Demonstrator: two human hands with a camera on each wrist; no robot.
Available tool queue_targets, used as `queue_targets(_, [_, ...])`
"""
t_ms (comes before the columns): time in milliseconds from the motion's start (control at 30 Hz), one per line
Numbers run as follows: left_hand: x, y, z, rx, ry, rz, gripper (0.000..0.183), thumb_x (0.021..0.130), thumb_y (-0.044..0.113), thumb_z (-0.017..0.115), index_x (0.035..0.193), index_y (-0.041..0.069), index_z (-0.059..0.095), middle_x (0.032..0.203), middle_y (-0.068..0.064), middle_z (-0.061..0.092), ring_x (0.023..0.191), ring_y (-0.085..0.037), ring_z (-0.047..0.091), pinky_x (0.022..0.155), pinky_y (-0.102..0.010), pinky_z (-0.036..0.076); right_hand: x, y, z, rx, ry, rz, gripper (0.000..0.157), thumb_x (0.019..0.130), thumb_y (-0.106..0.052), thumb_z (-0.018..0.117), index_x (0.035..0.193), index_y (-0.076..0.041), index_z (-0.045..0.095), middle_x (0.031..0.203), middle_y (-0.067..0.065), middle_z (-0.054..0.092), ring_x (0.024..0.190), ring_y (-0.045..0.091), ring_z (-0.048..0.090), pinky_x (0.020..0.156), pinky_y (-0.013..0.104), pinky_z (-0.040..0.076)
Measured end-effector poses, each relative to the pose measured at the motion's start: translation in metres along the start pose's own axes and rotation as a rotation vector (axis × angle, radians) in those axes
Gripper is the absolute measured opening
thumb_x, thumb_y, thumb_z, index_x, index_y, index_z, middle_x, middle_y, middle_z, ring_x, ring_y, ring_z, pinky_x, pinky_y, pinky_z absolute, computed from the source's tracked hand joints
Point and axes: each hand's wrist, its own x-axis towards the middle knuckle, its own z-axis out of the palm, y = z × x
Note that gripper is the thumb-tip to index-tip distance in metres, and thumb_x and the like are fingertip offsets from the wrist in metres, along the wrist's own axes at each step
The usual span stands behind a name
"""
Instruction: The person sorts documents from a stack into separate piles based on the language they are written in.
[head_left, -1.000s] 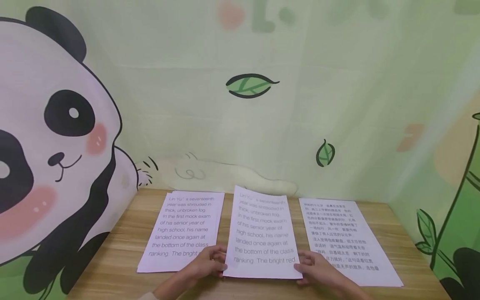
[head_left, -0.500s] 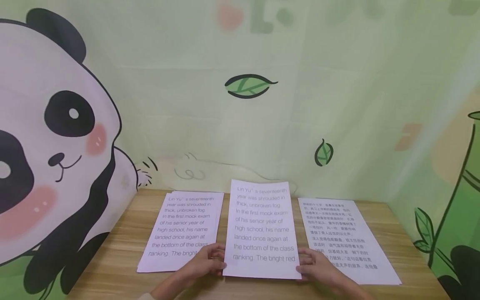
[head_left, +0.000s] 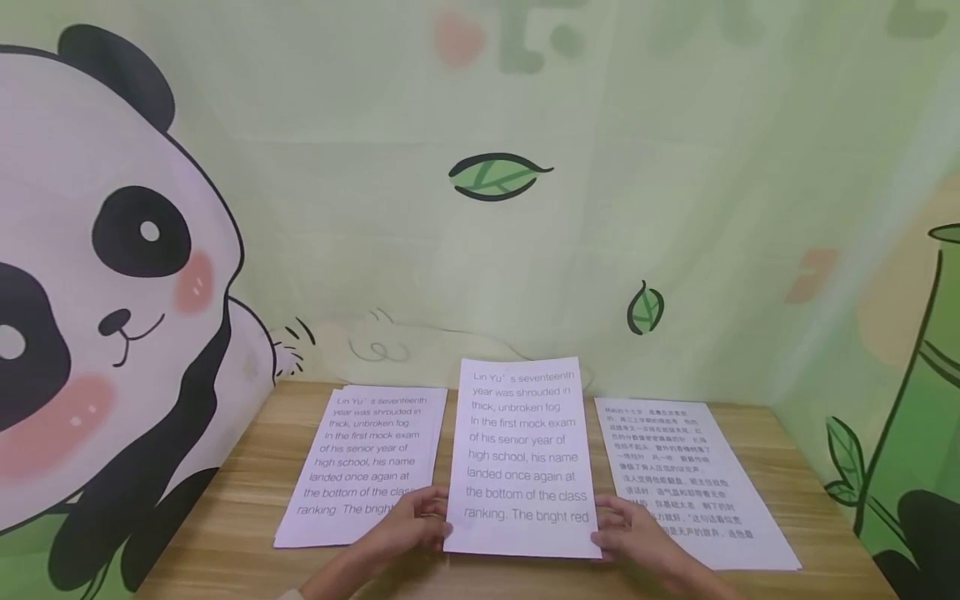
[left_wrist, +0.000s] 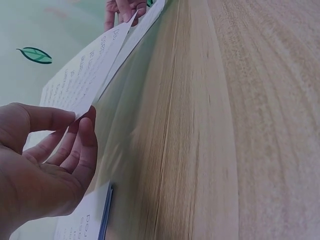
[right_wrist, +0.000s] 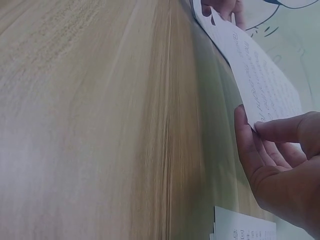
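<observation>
A white sheet of paper (head_left: 522, 446) with large English print is held up over the middle of the table, tilted toward me. My left hand (head_left: 408, 525) pinches its lower left corner. At the lower right corner, my right hand (head_left: 636, 533) does the same. Both wrist views show thumb against fingers with the paper between: the left hand (left_wrist: 55, 155) in one, the right hand (right_wrist: 280, 160) in the other. Behind the left hand lies a stack of sheets (head_left: 360, 467) with the same English text. A stack of sheets (head_left: 690, 483) with Chinese print lies beside the right hand.
Everything rests on a wood-grain table (head_left: 240, 500). A green cloth backdrop (head_left: 360, 217) with a printed panda (head_left: 142, 333) and leaves rises behind the table and along its sides.
The held sheet's top edge has risen and tilted up, so its face turns more toward me. Both hands keep their pinch, nearly in place. The two stacks have not moved on the table.
</observation>
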Motion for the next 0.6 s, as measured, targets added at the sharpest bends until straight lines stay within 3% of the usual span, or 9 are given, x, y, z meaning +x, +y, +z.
queue_targets(300, [-0.003,-0.002,-0.008,0.000,0.028,-0.020,0.054,0.087,0.004,0.065,0.138,-0.006,0.052,0.107,-0.008,0.070,0.085,-0.015,0.067,0.073,-0.029,0.057,0.007,0.001,0.011,0.012,0.017,0.015,0.068,0.091,-0.003,0.067,0.150,0.010,0.036,0.115,0.015,0.070,0.099,0.026,0.073,0.084,0.041,0.062])
queue_targets(600, [-0.013,-0.007,-0.024,-0.003,0.046,-0.017,0.051,0.094,0.011,0.065,0.140,-0.007,0.050,0.106,-0.006,0.071,0.085,-0.014,0.067,0.074,-0.029,0.055,0.019,0.005,0.027,0.064,-0.033,-0.037,0.067,0.091,-0.003,0.067,0.149,0.012,0.036,0.116,0.016,0.069,0.098,0.024,0.073,0.084,0.043,0.063])
